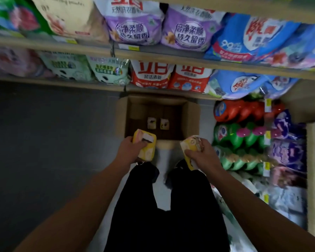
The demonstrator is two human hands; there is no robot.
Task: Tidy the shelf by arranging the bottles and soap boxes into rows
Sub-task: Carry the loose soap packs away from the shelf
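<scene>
Two yellow soap packs | left grip [129, 148] clenches one [144, 144] | right grip [201, 153] clenches other [191, 150], label blurred

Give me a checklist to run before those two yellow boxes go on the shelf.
1. Left hand grips its yellow box: ok.
2. Right hand grips the other yellow box: ok.
3. Carton emptied: not ok, two small boxes remain inside.
4. Free row space among the bottles on the right: cannot tell, looks packed.
5. Box faces pointing the same way: cannot tell, blurred.
6. Floor by the feet free of obstacles: cannot tell, legs hide it.
</scene>
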